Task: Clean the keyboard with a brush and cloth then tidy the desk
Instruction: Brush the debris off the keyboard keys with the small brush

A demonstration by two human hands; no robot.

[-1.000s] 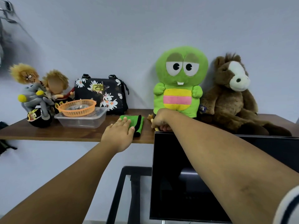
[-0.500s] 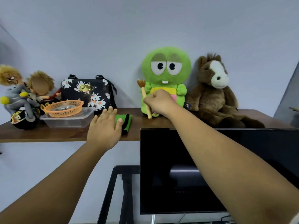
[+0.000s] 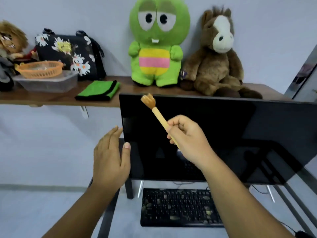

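Note:
My right hand [image 3: 187, 140] grips the wooden handle of a small brush [image 3: 155, 110], bristles pointing up and left, in front of the dark monitor [image 3: 240, 134]. My left hand [image 3: 111, 157] hangs with straight fingers beside the monitor's left edge and holds nothing. A folded green cloth [image 3: 98, 91] with black trim lies on the wooden shelf [image 3: 42, 98] above. The black keyboard [image 3: 178, 206], speckled with bits of debris, lies on the glass desk below the monitor, partly behind my right forearm.
On the shelf stand a green plush [image 3: 157, 43], a brown horse plush [image 3: 217, 57], a floral bag [image 3: 68, 52], an orange basket [image 3: 40, 68] in a clear tub [image 3: 48, 83] and dolls [image 3: 10, 43] at far left. A black mouse [image 3: 301, 234] peeks in at bottom right.
My right hand has carried the brush down from the shelf to in front of the monitor. My left hand has left the green cloth and dropped beside the screen. The view has tilted down.

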